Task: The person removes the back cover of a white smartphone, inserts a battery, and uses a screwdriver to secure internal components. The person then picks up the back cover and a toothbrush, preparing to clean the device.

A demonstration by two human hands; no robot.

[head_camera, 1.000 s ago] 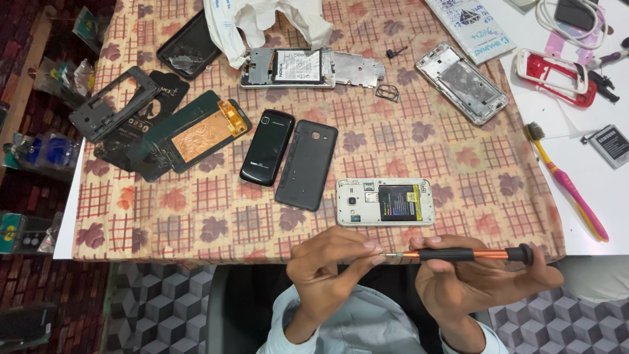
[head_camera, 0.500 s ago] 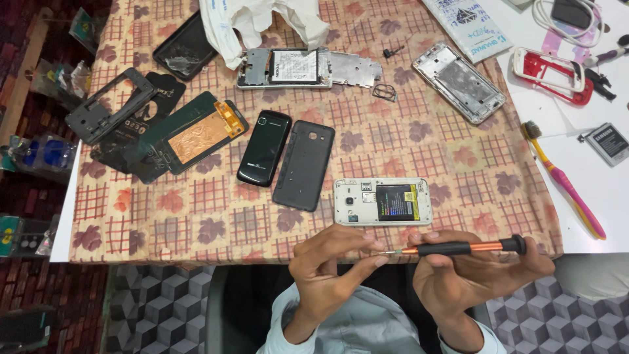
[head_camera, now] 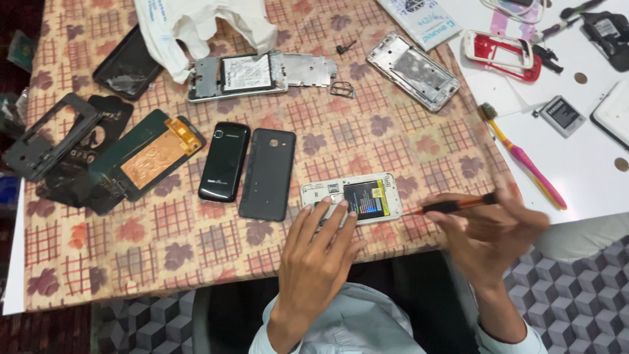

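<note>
White opened phone (head_camera: 352,198) lies flat; blurred orange-black screwdriver (head_camera: 452,206) apparently touches it

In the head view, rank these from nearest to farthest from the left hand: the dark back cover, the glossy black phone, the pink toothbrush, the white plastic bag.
From the left hand:
1. Dark back cover, just up and left.
2. Glossy black phone, left of the cover.
3. Pink toothbrush, far right, on the white surface.
4. White plastic bag, at the top edge.

A table (head_camera: 98,262) wears a checked cloth with brown leaf prints. Beside it stands a white surface (head_camera: 583,177). The floor (head_camera: 583,301) below shows grey cube-pattern tiles.
</note>
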